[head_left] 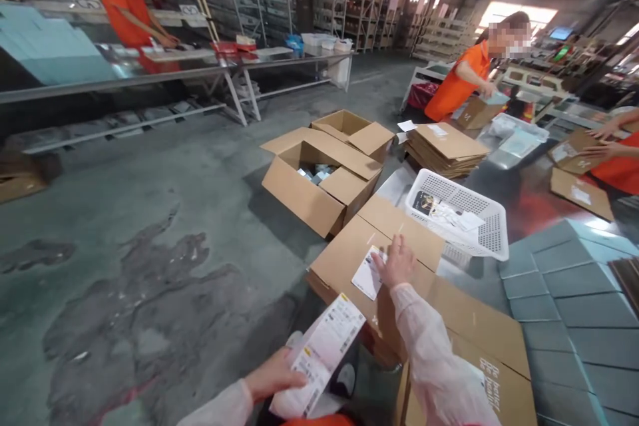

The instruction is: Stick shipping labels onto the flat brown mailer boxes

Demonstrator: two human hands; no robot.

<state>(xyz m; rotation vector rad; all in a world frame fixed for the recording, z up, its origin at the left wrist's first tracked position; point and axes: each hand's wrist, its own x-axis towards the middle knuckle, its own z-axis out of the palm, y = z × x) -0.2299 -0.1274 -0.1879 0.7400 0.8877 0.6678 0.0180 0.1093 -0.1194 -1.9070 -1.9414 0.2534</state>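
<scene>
1. While our left grip (pixel 277 374) clamps the label strip (pixel 332 338) beyond the left edge of the worktop (pixel 483 281), our right grip (pixel 399 262), spread, rests on the flat carton (pixel 344 249).
2. We judge the strip light, limp; hold its edges.

Left hand (pixel 276 375) low — fingers curled in, right hand (pixel 398 262) stretched forward — palm down, fingers slightly spread

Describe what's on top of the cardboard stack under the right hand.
A white label lies on the cardboard stack; the right hand rests there, thumb over the label's edge. Whatever the hand and sleeve cover can't be seen.
</scene>
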